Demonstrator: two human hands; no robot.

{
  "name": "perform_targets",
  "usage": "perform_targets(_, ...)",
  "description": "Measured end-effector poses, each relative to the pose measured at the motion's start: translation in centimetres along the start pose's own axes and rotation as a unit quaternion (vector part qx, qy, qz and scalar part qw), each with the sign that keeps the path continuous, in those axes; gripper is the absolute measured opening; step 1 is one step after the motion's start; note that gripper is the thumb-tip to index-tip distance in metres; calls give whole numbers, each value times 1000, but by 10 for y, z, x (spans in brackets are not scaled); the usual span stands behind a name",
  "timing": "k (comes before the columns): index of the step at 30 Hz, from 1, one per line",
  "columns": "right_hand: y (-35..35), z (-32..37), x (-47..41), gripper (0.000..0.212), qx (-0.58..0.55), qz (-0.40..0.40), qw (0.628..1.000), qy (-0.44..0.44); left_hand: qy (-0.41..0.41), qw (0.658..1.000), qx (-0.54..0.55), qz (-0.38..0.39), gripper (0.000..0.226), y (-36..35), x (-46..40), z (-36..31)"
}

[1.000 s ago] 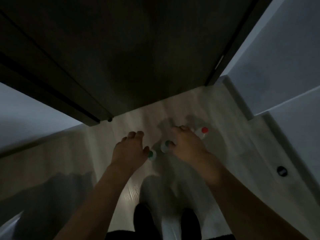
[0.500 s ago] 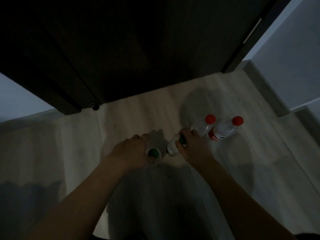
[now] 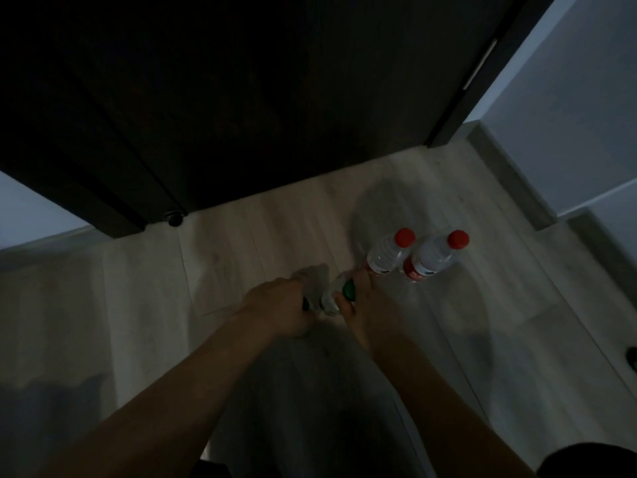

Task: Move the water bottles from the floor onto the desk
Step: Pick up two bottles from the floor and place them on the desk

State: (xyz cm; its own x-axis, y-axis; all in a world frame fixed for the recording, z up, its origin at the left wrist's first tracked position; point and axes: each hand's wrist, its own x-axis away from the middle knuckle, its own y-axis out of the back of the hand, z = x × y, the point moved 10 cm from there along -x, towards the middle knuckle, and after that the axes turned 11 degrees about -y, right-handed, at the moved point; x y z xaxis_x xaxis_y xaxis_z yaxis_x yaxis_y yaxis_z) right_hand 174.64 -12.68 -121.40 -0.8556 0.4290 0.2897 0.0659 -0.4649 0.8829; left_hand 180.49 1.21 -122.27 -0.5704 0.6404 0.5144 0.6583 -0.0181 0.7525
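Observation:
Two clear water bottles with red caps stand side by side on the pale wood floor, one on the left (image 3: pixel 387 255) and one on the right (image 3: pixel 432 258). Just left of them, my right hand (image 3: pixel 370 307) is closed on the neck of a green-capped bottle (image 3: pixel 332 298), whose cap shows between my fingers. My left hand (image 3: pixel 279 307) is closed over the top of a second green-capped bottle, which is almost wholly hidden under it. The desk is not in view.
A dark door (image 3: pixel 275 98) and its frame stand right behind the bottles. Light walls with grey skirting (image 3: pixel 510 177) run along the right. A small door stopper (image 3: pixel 174 219) sits at the door's foot. My dark-clad knee (image 3: pixel 586 460) is at bottom right.
Both hands have closed more tightly over the green-capped bottles; the left bottle's cap is now covered. The view has shifted slightly, with the red-capped bottles standing unmoved.

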Motion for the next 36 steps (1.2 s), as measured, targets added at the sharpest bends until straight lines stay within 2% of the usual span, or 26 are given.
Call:
perform_targets(3, 11, -5, 5, 28, -50, -4, 999, -5, 8, 999, 32, -37, 53, 16, -3, 12)
perform_targets(6, 60, 2, 25, 23, -95, -6, 995, -6, 35, 984, 133, -115, 26, 53, 28, 9)
perform_targets(8, 116, 12, 40, 16, -166, 1, 986, -6, 75, 962, 196, -176, 28, 89, 66, -5)
perform_targets(10, 178, 28, 57, 18, -200, 21, 980, -8, 88, 945, 212, -234, 27, 141, 106, -30)
perform_targets(12, 247, 49, 80, 16, -228, 32, 973, -8, 85, 935, 217, -269, 26, 202, 146, -66)
perform_targets(20, 545, 132, 183, 19, -227, -9, 974, -24, 51, 923, 219, -312, 25, 446, 309, -253)
perform_targets(26, 728, 166, 261, 19, -246, -73, 966, 18, -19, 902, 199, -382, 17, 577, 420, -385)
perform_targets(30, 787, 156, 287, 14, -248, -129, 960, 11, -66, 875, 198, -436, 12, 615, 458, -435)
perform_targets(36, 822, 123, 313, 11, -256, -171, 951, -10, -120, 878, 175, -429, 9, 628, 464, -486)
